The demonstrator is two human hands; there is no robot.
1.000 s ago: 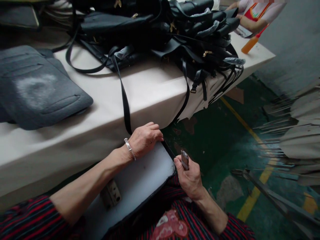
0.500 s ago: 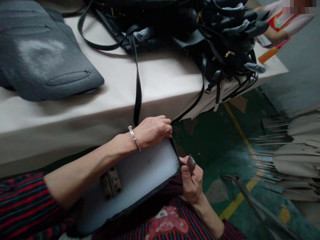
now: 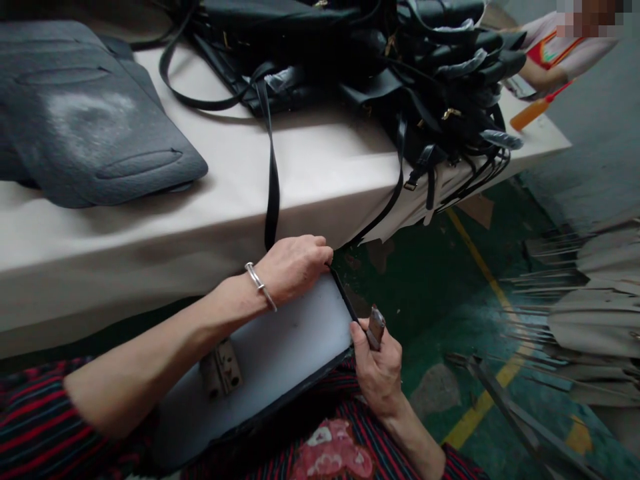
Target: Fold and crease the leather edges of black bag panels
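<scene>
A white board with a black edge (image 3: 295,333) lies across my lap, a metal block with holes (image 3: 223,367) on its left part. My left hand (image 3: 300,263), with a silver bangle at the wrist, is closed on the board's far corner, gripping the black edging. At the board's right side my right hand (image 3: 379,357) holds a small dark, blade-like tool (image 3: 375,325) that sticks up between the fingers. The thumb of that hand rests against the black edge.
A table with a white cover (image 3: 320,170) runs in front of me. Dark grey panels (image 3: 150,133) lie on its left, black bags with hanging straps (image 3: 300,40) further along. Beyond stands a person (image 3: 575,57) near an orange bottle (image 3: 530,115). Metal bars (image 3: 510,400) stand at the right.
Both hands have shifted slightly left, the left one along the far edge. My right thumb has come onto the board's edge, and the tool stands more upright.
</scene>
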